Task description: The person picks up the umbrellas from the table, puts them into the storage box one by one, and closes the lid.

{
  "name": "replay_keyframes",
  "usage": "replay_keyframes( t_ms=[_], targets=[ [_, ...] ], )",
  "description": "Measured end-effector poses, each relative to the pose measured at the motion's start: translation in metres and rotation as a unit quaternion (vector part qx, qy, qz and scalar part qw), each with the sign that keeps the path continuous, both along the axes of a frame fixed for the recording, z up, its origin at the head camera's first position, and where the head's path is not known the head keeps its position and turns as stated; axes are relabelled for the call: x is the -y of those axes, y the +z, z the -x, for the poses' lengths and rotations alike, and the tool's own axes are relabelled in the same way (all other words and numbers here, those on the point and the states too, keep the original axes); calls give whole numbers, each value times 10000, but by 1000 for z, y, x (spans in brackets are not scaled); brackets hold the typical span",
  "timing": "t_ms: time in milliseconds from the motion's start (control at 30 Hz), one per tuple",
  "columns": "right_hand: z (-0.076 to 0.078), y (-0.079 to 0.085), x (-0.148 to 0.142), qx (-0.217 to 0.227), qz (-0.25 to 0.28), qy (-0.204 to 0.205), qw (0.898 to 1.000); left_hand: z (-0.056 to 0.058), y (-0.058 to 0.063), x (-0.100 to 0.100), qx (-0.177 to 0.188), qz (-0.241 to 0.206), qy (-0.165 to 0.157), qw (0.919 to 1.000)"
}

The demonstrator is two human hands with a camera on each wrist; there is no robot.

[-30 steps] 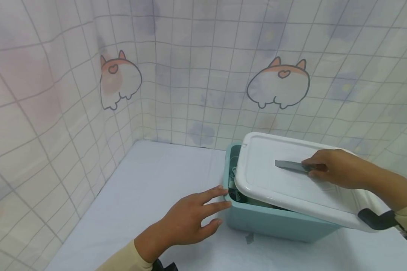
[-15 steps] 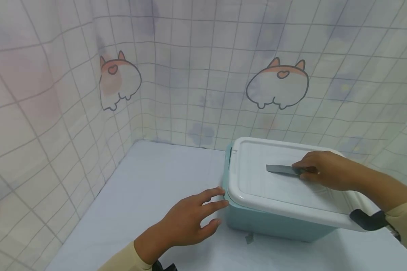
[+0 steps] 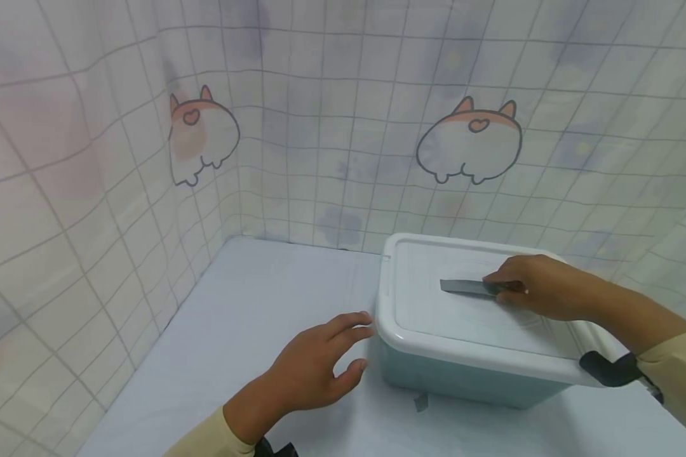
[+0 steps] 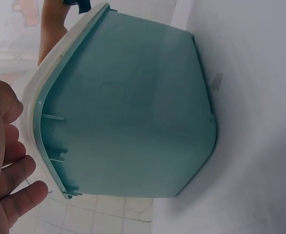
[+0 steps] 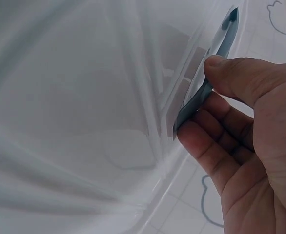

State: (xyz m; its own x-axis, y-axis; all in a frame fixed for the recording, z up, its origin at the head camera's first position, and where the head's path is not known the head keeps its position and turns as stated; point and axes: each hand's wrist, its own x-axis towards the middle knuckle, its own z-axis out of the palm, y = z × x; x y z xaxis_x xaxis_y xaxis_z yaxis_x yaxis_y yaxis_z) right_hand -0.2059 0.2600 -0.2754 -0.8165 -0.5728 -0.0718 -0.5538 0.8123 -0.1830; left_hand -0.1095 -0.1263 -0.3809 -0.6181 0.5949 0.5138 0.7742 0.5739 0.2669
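Observation:
A teal storage box (image 3: 451, 371) stands on the white-covered table, its white lid (image 3: 423, 317) lying over the whole top. A grey strap handle (image 3: 463, 287) runs across the lid's middle. My right hand (image 3: 540, 289) pinches this strap handle between thumb and fingers; the right wrist view shows the strap (image 5: 196, 97) bowed up off the lid. My left hand (image 3: 314, 362) is at the box's left front corner, fingers spread and gently bent, holding nothing. In the left wrist view its fingers (image 4: 21, 195) are beside the lid's rim (image 4: 31, 107). The box's contents are hidden under the lid.
A small grey patch (image 3: 421, 401) marks the tablecloth in front of the box. Behind and to the left hangs a white grid-patterned curtain (image 3: 320, 127) with corgi drawings. The white tabletop (image 3: 280, 285) extends left of the box.
The lid has come left and down from a tilted, offset position, covering the gap at the left end. My right hand moved left with it; my left hand has drawn back slightly.

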Motion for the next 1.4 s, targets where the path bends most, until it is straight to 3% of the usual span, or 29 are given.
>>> replay_keyframes(
  t_ms=[200, 433, 600, 900, 1133, 1400],
  targets=[
    [0, -6, -1, 29, 37, -31, 10000, 0, 5, -4, -282, -58, -23, 9996],
    [-2, -7, -3, 55, 70, -58, 9999, 3, 11, -15, -759, 203, -380, 9962],
    [-4, -6, -5, 155, 145, -216, 9995, 3, 11, -19, -565, 300, -483, 9968],
    [-10, -5, -40, -43, -44, -1058, 9944, 2, 14, -19, -375, 331, -418, 9979],
    [-20, -28, -78, 211, 212, -1230, 9920, 4, 13, -18, -427, 375, -368, 9977],
    [-31, -53, -92, 165, 126, -1207, 9925, 4, 14, -19, -402, 390, -344, 9978]
  ],
)
